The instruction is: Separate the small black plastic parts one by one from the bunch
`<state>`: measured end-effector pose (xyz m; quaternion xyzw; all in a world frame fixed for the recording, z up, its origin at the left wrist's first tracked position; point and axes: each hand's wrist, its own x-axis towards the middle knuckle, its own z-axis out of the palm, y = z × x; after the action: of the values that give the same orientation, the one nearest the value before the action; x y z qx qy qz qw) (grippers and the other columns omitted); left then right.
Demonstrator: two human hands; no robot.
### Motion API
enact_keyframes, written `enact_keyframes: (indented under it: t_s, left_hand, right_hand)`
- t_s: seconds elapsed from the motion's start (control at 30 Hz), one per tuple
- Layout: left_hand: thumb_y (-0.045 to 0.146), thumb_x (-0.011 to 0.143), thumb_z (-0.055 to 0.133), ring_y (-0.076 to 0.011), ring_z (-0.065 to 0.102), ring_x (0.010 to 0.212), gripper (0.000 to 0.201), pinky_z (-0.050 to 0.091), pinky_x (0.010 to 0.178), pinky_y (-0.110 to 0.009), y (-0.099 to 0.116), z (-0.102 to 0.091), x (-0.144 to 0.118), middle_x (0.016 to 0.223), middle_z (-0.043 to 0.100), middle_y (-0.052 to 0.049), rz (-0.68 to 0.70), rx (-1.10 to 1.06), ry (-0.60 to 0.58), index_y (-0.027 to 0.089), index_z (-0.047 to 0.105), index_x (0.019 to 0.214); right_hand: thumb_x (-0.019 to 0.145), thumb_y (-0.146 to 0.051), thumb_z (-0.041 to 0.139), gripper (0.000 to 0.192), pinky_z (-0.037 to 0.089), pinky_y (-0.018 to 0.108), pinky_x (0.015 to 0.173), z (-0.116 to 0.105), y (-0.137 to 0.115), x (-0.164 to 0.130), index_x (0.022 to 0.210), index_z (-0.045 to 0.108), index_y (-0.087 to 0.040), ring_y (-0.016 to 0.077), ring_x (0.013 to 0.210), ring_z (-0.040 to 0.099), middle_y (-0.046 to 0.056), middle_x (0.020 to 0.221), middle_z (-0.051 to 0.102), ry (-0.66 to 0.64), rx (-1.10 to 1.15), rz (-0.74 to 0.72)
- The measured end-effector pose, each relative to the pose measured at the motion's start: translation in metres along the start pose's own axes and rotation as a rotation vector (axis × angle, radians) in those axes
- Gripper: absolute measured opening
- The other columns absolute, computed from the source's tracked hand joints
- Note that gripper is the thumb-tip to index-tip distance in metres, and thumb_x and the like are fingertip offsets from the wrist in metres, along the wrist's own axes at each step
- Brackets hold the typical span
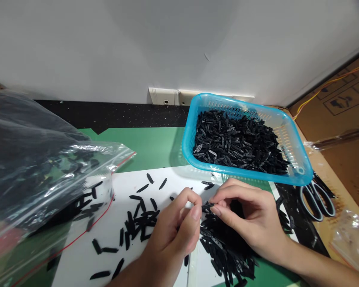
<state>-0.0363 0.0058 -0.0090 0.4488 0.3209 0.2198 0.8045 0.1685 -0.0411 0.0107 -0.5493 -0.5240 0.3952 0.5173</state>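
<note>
Between my two hands is a small black plastic strip (208, 206), slim and lying roughly level. My left hand (179, 229) pinches its left end between thumb and forefinger. At its right end, the thumb and fingertips of my right hand (248, 213) close on it. Below my right hand lies a dense pile of similar black strips (224, 255), partly hidden by that hand. Looser black strips (140, 219) are scattered on the white sheet (80, 255) to the left of my left hand.
A blue plastic basket (247, 174) full of black pieces stands behind my right hand. Scissors (317, 201) lie at its right. On the left, a clear zip bag (48, 159) holds more black pieces. Cardboard boxes (344, 115) stand far right; a green mat (149, 145) lies underneath.
</note>
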Motion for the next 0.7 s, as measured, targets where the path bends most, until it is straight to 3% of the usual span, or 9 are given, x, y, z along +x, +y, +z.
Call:
enact_keyframes:
  t_s: [0.7]
  left_hand:
    - [0.053,0.118,0.054,-0.009,0.023,0.051,0.03,0.021,0.049,-0.022,0.005,0.001,0.0004,0.059,0.036,0.012,-0.017,0.024,-0.01,0.027,0.052,0.104]
  right_hand:
    - [0.096,-0.017,0.087,0.007,0.06,0.021,0.064,0.0007,-0.0032,0.0029,0.1,0.086,-0.023,0.0122,0.07,0.076,0.0,0.086,0.085,-0.01,0.0,0.016]
